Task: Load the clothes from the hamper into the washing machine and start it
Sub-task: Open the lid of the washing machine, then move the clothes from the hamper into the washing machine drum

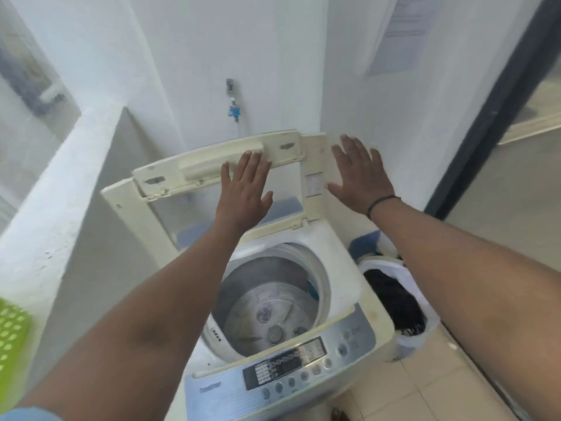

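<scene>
A white top-loading washing machine (343,287) stands below me with its folding lid (170,180) raised against the wall. Its steel drum (267,308) looks bare of clothes. The control panel (285,369) with buttons runs along the near edge. My left hand (244,189) is flat and spread against the raised lid's handle part. My right hand (359,177) is spread at the lid's right edge, holding nothing. To the right of the machine stands a white hamper (425,305) with dark clothes (394,299) inside.
A tap with a blue fitting (234,110) is on the wall behind the machine. A low white wall (60,183) runs on the left. A green perforated basket (12,344) shows at the left edge. A dark door frame (485,117) and tiled floor (425,396) lie right.
</scene>
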